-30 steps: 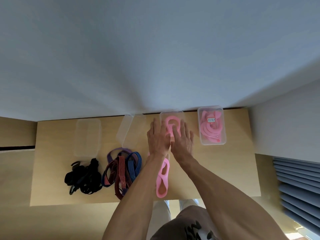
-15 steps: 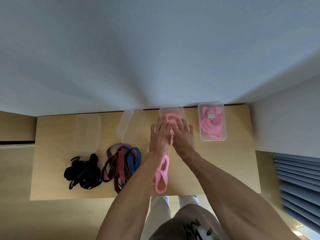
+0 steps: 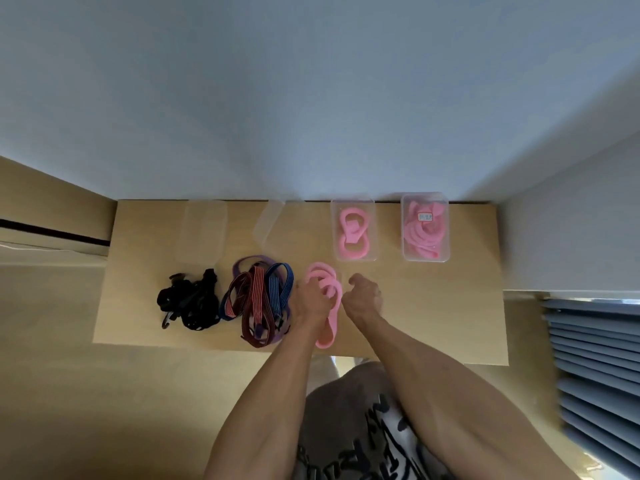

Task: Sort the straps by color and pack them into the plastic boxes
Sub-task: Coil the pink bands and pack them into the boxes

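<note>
A small white label with a red border [image 3: 425, 216] sat on the lid of the rightmost plastic box [image 3: 425, 256], over the pink straps; its print was too small and blurred to read. No other text could be read anywhere.

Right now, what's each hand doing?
Left hand: gripping the loose pink strap.
Right hand: fingers curled beside that strap; cannot tell if holding it.

Clear glossy plastic boxes [image 3: 353, 206] on a matt wood table [image 3: 433, 306]; pink straps [image 3: 325, 289] seemingly smooth rubber.
</note>
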